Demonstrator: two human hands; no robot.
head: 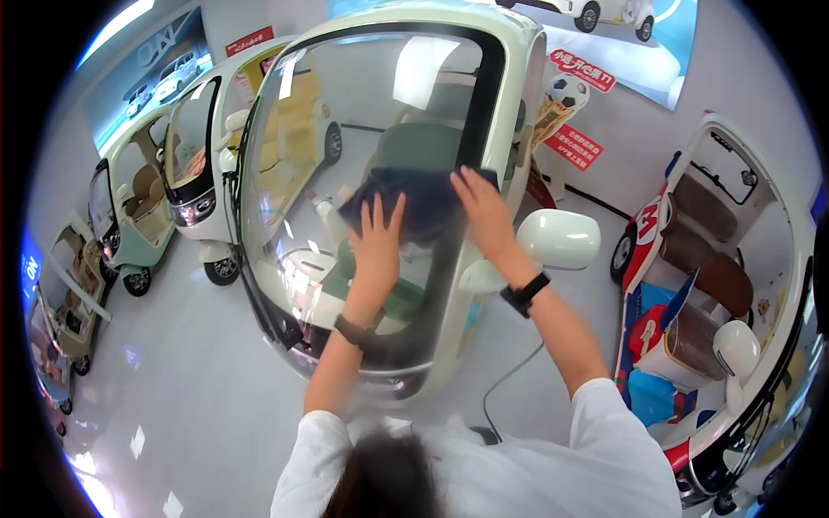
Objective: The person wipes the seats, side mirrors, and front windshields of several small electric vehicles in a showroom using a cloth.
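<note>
A dark blue cloth (424, 197) is spread across the curved windshield (272, 194) of a pale green enclosed tricycle. My left hand (377, 249) holds the cloth's lower left part against the glass, fingers spread on top. At the cloth's upper right corner, my right hand (482, 210) holds it near the black windshield border (476, 123). Both arms reach forward, with a dark band on each wrist. The cloth is somewhat blurred, and what lies under it is hidden. Through the glass show a green seat (418, 146) and the pale cabin interior.
A white side mirror (560, 238) juts out beside my right forearm. A dark cable (511, 375) runs along the grey floor (194, 388). Several small enclosed vehicles stand at the left, including a white one (194, 194). A red-and-white vehicle (647, 259) stands at the right.
</note>
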